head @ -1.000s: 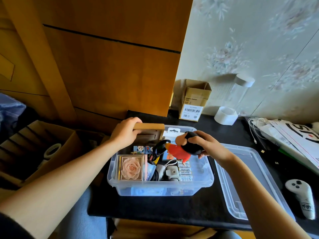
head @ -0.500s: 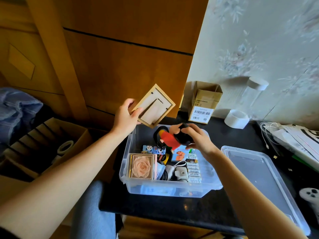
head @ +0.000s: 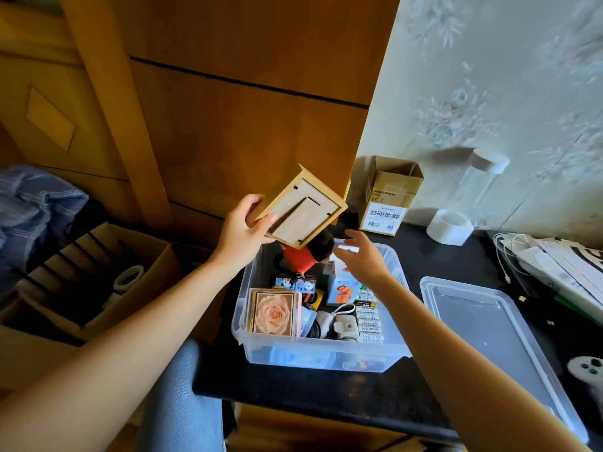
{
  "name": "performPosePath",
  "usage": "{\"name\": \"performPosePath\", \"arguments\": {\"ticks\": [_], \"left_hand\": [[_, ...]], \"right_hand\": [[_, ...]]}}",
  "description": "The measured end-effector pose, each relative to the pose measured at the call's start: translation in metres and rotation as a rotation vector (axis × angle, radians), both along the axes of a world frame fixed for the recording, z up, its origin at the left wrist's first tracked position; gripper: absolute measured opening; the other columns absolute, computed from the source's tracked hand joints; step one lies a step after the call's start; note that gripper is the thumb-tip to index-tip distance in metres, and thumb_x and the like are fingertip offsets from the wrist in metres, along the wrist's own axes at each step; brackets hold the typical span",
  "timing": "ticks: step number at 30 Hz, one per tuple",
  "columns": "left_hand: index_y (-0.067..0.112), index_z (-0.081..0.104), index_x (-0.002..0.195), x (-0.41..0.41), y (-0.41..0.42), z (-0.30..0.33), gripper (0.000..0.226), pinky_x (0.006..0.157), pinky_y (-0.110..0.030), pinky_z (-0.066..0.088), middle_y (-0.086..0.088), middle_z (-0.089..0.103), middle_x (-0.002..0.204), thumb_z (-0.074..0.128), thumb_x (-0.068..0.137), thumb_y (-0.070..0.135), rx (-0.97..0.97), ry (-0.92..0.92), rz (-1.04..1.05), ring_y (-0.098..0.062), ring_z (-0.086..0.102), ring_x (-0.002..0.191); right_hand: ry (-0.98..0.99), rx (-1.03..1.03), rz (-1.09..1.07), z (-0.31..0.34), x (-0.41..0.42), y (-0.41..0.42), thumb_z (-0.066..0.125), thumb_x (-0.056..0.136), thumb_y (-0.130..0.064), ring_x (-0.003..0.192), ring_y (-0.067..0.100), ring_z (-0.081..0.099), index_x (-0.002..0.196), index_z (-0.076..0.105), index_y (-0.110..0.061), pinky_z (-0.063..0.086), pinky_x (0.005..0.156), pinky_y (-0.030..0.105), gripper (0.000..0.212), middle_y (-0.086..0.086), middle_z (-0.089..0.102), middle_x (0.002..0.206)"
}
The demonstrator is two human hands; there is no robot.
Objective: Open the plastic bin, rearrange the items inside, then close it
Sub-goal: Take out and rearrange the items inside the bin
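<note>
The clear plastic bin (head: 323,357) stands open on the black table, its lid (head: 483,324) lying flat to its right. My left hand (head: 241,230) grips a wooden picture frame (head: 301,207), back side up, above the bin's far left corner. My right hand (head: 359,259) hovers over the back of the bin with fingers spread, holding nothing. Just left of it a red and black toy figure (head: 310,254) leans at the back of the bin. A rose picture (head: 273,313), a blue box (head: 346,290) and a pack of batteries (head: 368,318) lie inside.
A small open cardboard box (head: 388,197) and a white tape roll (head: 450,226) stand behind the bin by the wall. Papers and cables (head: 554,256) lie far right, a white controller (head: 587,370) at the right edge. A cardboard box with dividers (head: 88,275) sits on the left.
My right hand has let go of the red and black toy, which now sits at the back of the bin. My left hand still holds the wooden frame above the bin.
</note>
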State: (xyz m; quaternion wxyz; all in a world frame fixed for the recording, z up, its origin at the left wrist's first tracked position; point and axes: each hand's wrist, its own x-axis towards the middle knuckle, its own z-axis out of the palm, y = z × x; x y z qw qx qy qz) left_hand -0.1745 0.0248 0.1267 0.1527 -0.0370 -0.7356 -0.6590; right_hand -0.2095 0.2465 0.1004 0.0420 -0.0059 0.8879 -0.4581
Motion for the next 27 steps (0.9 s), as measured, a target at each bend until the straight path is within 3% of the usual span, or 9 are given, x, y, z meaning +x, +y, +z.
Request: {"name": "performPosePath", "arguments": {"ticks": [2,5,7,10,13,19,23,25,27], "left_hand": [[0.013,0.049,0.119,0.003,0.004,0.0,0.029,0.069,-0.027,0.059,0.005,0.061,0.109,0.057,0.092,0.007,0.037,-0.023,-0.083,-0.007,0.064,0.094],[0.012,0.047,0.121,0.007,0.013,0.0,0.033,0.071,-0.03,0.059,0.001,0.059,0.113,0.058,0.091,0.004,0.071,-0.087,-0.211,-0.012,0.064,0.098],[0.013,0.049,0.119,0.01,0.023,-0.001,0.032,0.07,-0.032,0.059,-0.003,0.06,0.114,0.058,0.09,0.003,0.059,-0.121,-0.289,-0.014,0.065,0.099],[0.02,0.055,0.11,0.014,0.037,-0.007,0.026,0.074,-0.041,0.059,-0.005,0.062,0.111,0.061,0.089,0.006,-0.057,-0.117,-0.331,-0.019,0.064,0.102],[0.03,0.057,0.104,0.02,0.048,-0.016,0.026,0.074,-0.032,0.058,0.002,0.063,0.105,0.064,0.088,0.01,-0.136,-0.105,-0.363,-0.017,0.064,0.101],[0.023,0.057,0.115,0.026,0.069,-0.031,0.029,0.066,-0.016,0.054,0.005,0.061,0.109,0.064,0.089,0.014,-0.227,-0.186,-0.466,-0.011,0.063,0.1],[0.021,0.05,0.123,0.021,0.07,-0.032,0.039,0.076,-0.023,0.057,0.005,0.059,0.112,0.066,0.088,0.021,-0.193,-0.432,-0.527,-0.008,0.064,0.098],[0.013,0.052,0.119,0.019,0.074,-0.033,0.038,0.08,-0.027,0.057,-0.001,0.061,0.106,0.067,0.087,0.027,-0.371,-0.534,-0.534,-0.013,0.066,0.094],[0.01,0.062,0.107,0.016,0.08,-0.034,0.03,0.083,-0.031,0.053,-0.001,0.065,0.1,0.068,0.085,0.03,-0.727,-0.482,-0.61,-0.018,0.065,0.093]], "right_hand": [[0.052,-0.139,0.003,0.008,0.006,0.01,0.06,0.089,-0.015,0.099,0.017,0.059,0.142,0.032,-0.019,0.053,0.087,0.04,0.06,0.007,0.048,0.136],[0.081,-0.373,0.07,0.024,0.017,0.025,0.061,0.087,-0.004,0.103,0.016,0.06,0.143,0.028,-0.024,0.052,0.079,0.024,0.068,0.006,0.05,0.132],[0.093,-0.404,0.144,0.033,0.026,0.036,0.064,0.085,-0.003,0.106,0.014,0.058,0.139,0.033,-0.03,0.051,0.079,0.021,0.068,-0.001,0.053,0.125],[0.16,-0.167,0.263,0.041,0.037,0.05,0.07,0.081,-0.005,0.094,0.013,0.061,0.12,0.05,-0.027,0.054,0.075,0.021,0.048,-0.006,0.061,0.107],[0.113,0.08,0.365,0.039,0.046,0.066,0.077,0.075,-0.017,0.089,0.015,0.064,0.106,0.058,-0.022,0.056,0.078,0.027,0.037,-0.002,0.064,0.1],[0.053,0.114,0.337,0.029,0.054,0.08,0.076,0.075,-0.03,0.082,0.012,0.067,0.091,0.062,-0.033,0.056,0.072,0.023,0.022,-0.007,0.068,0.089],[0.051,-0.007,0.244,0.019,0.056,0.09,0.076,0.076,-0.023,0.08,0.018,0.066,0.091,0.065,-0.021,0.056,0.073,0.029,0.019,0.0,0.069,0.087],[0.064,-0.067,0.158,0.015,0.055,0.095,0.075,0.078,-0.022,0.08,0.021,0.066,0.093,0.064,-0.016,0.055,0.072,0.031,0.02,0.003,0.069,0.088],[0.082,-0.176,0.071,0.008,0.055,0.097,0.073,0.08,-0.024,0.08,0.019,0.066,0.095,0.064,-0.018,0.055,0.067,0.027,0.018,0.001,0.069,0.089]]}}
